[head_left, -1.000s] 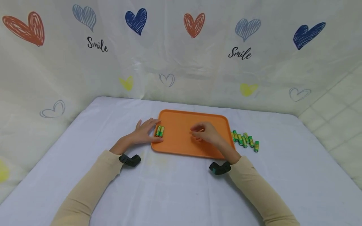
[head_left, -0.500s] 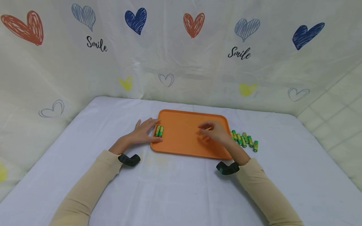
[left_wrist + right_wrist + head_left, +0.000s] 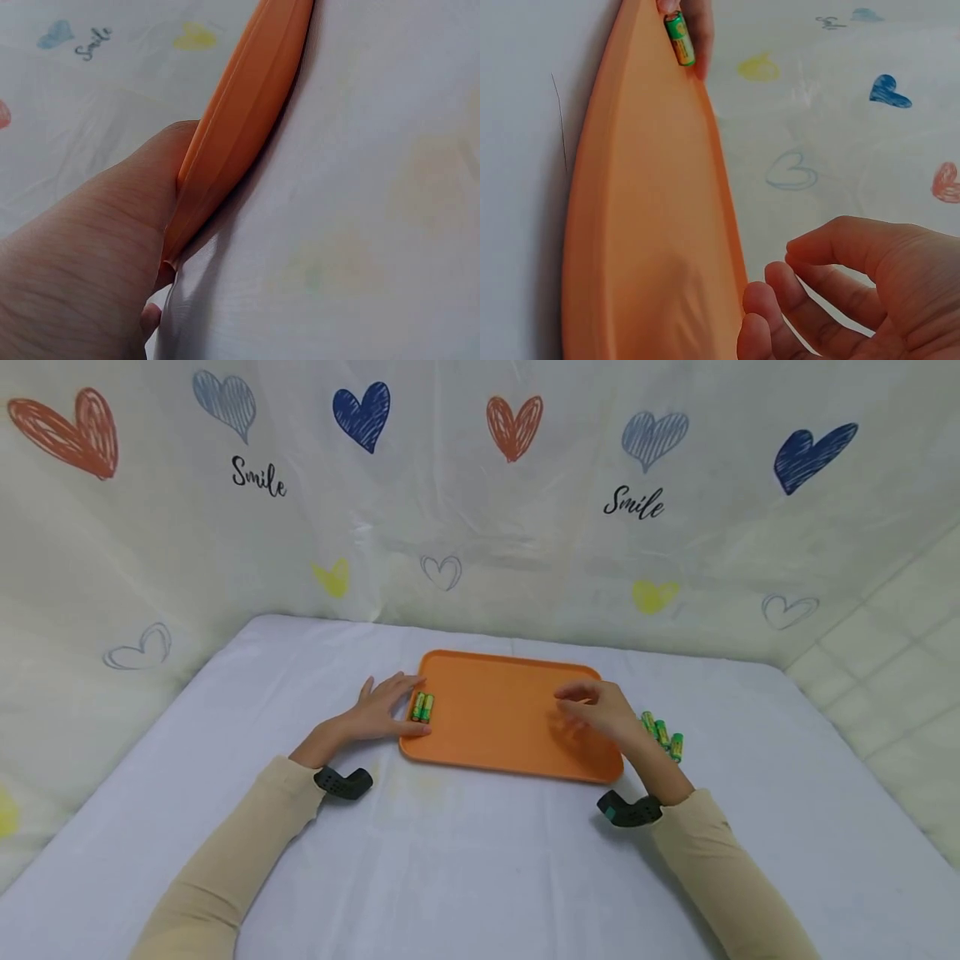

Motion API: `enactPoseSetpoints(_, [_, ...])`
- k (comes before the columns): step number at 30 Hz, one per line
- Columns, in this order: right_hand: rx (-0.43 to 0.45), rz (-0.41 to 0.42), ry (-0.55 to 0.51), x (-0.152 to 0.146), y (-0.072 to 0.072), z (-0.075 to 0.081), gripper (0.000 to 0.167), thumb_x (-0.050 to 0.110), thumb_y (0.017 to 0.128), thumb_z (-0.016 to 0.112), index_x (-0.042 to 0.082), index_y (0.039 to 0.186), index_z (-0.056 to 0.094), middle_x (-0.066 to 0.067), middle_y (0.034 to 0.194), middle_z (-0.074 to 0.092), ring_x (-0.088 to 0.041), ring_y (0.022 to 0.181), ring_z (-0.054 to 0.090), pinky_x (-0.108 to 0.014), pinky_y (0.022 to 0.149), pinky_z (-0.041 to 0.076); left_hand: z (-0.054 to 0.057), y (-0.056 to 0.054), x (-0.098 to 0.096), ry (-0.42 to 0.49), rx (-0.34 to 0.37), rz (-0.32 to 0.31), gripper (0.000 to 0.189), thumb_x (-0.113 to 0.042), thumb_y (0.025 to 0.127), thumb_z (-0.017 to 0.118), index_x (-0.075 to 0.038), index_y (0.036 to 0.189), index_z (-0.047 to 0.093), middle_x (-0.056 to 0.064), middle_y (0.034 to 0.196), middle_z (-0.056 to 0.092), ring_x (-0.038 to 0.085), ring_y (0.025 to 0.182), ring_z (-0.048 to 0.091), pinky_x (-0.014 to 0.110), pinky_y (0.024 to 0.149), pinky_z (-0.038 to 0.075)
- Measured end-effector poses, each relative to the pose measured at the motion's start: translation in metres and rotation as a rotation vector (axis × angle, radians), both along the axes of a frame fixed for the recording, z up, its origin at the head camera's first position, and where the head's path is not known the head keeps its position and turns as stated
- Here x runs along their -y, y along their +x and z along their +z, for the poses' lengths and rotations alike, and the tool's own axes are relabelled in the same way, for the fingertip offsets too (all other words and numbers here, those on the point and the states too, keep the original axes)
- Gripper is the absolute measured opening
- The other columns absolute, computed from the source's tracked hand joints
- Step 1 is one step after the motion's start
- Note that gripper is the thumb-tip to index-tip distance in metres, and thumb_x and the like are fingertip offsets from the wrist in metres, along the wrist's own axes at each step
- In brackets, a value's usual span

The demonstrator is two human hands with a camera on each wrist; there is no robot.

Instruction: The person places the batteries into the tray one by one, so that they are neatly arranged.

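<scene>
Two green-and-yellow batteries (image 3: 422,707) lie side by side at the left end of an orange tray (image 3: 491,714). My left hand (image 3: 375,713) rests at that end, its thumb and fingers spread on either side of the pair. In the left wrist view the left hand (image 3: 90,225) touches the outer edge of the tray (image 3: 244,112). Over the right part of the tray hovers my right hand (image 3: 606,710), fingers loosely bent. The right wrist view shows nothing between the thumb and fingers of this right hand (image 3: 840,285).
Several more batteries (image 3: 662,733) lie on the white cloth (image 3: 465,860) to the right of the tray, partly hidden behind the right hand and wrist. A pale backdrop (image 3: 480,510) with printed hearts hangs behind the table.
My right hand has moved right across the tray, toward the loose batteries, and now covers some of them. The left hand and the two batteries beside it have stayed in place.
</scene>
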State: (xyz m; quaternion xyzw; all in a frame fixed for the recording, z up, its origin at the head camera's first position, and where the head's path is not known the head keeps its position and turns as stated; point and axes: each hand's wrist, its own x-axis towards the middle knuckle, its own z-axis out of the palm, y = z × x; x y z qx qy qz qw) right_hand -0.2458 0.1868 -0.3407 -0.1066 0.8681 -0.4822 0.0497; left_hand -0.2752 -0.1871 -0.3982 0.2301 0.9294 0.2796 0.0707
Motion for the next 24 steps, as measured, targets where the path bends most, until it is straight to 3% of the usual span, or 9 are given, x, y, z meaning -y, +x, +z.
enactPoseSetpoints(14, [0.031,-0.098,-0.010,-0.037,0.008,0.003,0.039,0.020,0.095,0.065,-0.007,0.122,0.061,0.003,0.097,0.066,-0.014,0.073,0.064,-0.026,0.069,0.056,0.001,0.004,-0.002,0.015,0.012,0.005,0.094,-0.053,0.082,0.072,-0.011,0.154,0.028,0.015,0.159,0.025,0.035,0.149,0.010,0.061,0.113,-0.013])
enactPoseSetpoints(24, [0.047,-0.145,0.016,-0.063,0.011,0.009,0.045,0.025,0.097,0.062,-0.007,0.128,0.057,-0.016,0.111,0.064,-0.014,0.078,0.066,-0.027,0.072,0.057,0.002,0.003,-0.002,0.007,0.015,0.005,0.096,-0.055,0.082,0.071,-0.013,0.155,0.026,0.013,0.160,0.023,0.033,0.150,0.008,0.059,0.113,-0.014])
